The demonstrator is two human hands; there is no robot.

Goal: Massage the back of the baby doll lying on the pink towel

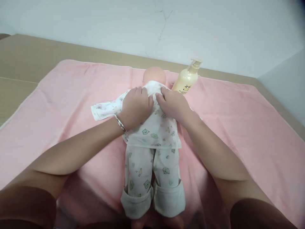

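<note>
A baby doll (154,73) lies on its back with its head away from me; its face is mostly covered by cloth. It wears a white printed baby shirt (154,133) and matching trousers (140,168) with the cuffs rolled up. My left hand (138,106) is closed on the upper part of the shirt, left of the middle. Beside it, my right hand (175,105) pinches the shirt near the neckline. The fabric between my hands is pulled up towards the doll's chin. One sleeve (105,109) stretches out flat to the left.
A pink blanket (69,101) lies under the doll on a wooden table (35,54). Just right of the doll's head is a yellow pump bottle (187,78), tilted in view. Behind the table rises a white wall (107,28) with a crack.
</note>
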